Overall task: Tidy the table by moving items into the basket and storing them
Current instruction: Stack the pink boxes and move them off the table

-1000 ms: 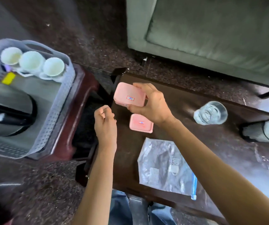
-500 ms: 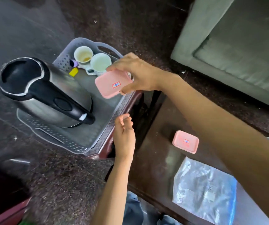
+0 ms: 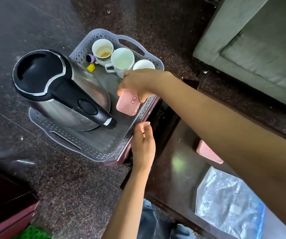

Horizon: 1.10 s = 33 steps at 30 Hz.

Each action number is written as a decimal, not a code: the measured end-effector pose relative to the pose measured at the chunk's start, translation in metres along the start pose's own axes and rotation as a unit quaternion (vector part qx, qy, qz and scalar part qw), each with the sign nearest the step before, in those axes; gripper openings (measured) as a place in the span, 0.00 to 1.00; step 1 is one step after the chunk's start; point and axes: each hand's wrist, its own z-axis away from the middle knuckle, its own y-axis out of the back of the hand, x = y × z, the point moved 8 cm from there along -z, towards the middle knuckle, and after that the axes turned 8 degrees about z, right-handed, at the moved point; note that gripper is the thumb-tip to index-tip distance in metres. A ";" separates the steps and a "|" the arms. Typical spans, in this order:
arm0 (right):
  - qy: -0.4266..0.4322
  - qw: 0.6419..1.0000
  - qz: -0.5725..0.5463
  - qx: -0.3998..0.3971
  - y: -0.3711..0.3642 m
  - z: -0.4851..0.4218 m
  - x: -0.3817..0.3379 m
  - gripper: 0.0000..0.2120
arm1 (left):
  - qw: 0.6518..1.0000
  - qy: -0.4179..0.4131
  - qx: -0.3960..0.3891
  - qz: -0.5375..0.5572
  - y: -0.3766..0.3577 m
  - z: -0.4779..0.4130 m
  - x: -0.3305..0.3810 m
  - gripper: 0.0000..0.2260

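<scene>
Nearest, at the right, a clear plastic bag (image 3: 228, 202) lies flat on the dark table (image 3: 173, 169), and just beyond it a second pink box (image 3: 207, 151) sits half hidden under the right forearm; both are not yet in the basket, and a careless sweep of that arm as it pulls back could, I judge, drag the box or push the bag off the near edge. Left of the table, the left hand (image 3: 143, 142) hangs beside the basket's near right rim, fingers curled loosely together around nothing, not clearly touching the rim. If it bumps the grey basket (image 3: 80, 149), which appears to rest on a small reddish stool (image 3: 121, 157) and overhang it a little, the whole load could shift. Farther in, the right hand (image 3: 138, 83) reaches over the basket with fingers clamped on the top of the pink box (image 3: 127, 104), which hangs tilted just above the basket floor, close against the right wall and just right of the kettle (image 3: 61, 90). Let go from that tilt, it may land on edge, lean on the wall or knock the kettle's handle. At the far end three white cups (image 3: 121, 62) stand packed together right by the knuckles, and a quick lift could tip one.
</scene>
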 end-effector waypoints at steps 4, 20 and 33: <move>-0.018 0.999 0.042 -0.021 -0.002 -0.005 -0.006 0.32 | 1.000 -0.001 0.000 -0.001 -0.001 0.001 0.002 0.10; -0.191 0.864 -0.171 0.432 -0.005 0.168 0.060 0.06 | 1.000 -0.029 -0.011 0.000 -0.037 0.035 0.004 0.07; -0.358 0.891 -0.244 0.136 -0.269 0.281 0.022 0.47 | 0.997 -0.015 -0.049 -0.052 -0.097 0.091 -0.061 0.10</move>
